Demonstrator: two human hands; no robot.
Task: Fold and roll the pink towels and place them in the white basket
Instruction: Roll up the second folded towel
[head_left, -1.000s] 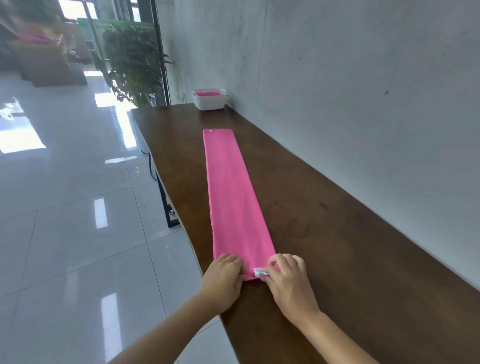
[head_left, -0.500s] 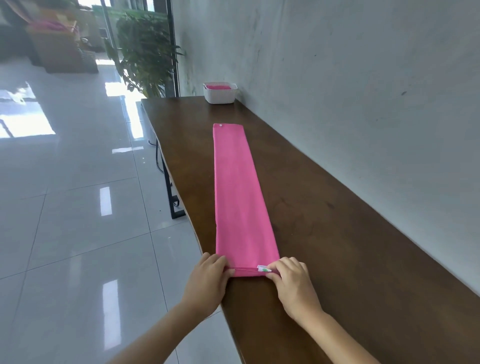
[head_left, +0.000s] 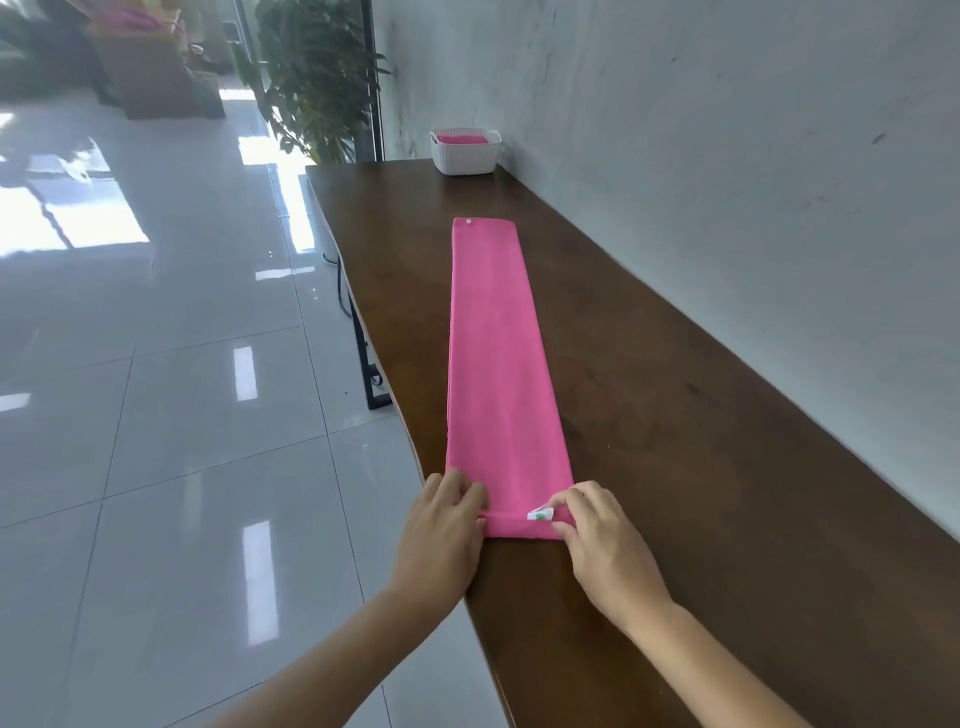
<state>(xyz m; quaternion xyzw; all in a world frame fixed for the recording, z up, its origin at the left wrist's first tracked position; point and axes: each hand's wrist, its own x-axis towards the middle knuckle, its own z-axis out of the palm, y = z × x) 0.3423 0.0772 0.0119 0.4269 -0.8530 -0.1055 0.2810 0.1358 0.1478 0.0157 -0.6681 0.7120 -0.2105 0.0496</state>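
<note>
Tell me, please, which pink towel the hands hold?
The long towel on the table, gripped at its near end; the other towel lies in the white basket.

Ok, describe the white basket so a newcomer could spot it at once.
Follow the long brown table along the grey wall to its far end. There, beside the wall, stands the white basket, beyond the flat pink towel. It is the table's only container, with pink inside.

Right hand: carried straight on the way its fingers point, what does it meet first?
The rolled near end of the pink towel, which the right hand pinches at the white label; past that, probably the left hand.
</note>
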